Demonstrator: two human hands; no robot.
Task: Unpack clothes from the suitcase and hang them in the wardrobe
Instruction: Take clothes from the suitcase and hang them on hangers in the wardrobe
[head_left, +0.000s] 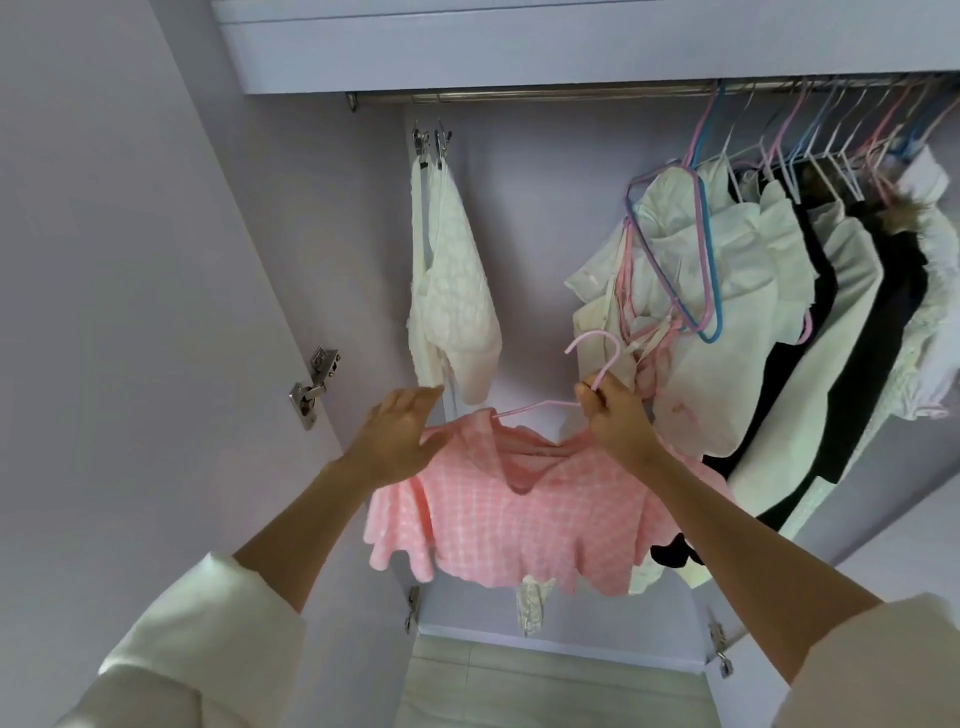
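The right hand (615, 415) grips the neck of a pink hanger (597, 358), fingers curled round it just below the hook. A pink checked top (519, 514) hangs on that hanger, held up in front of the open wardrobe (545, 218) and well below the rail (519, 97). The left hand (397, 441) is spread, fingers straight, touching the top's left shoulder without gripping.

Inside the wardrobe, a white textured garment (457, 291) hangs from metal clips (431, 141) at the left end. On the right, a crowded row of white and black clothes (779, 322) hangs from pink, blue and white hangers (810, 124), with a few empty hangers (701, 249) dangling in front of them.
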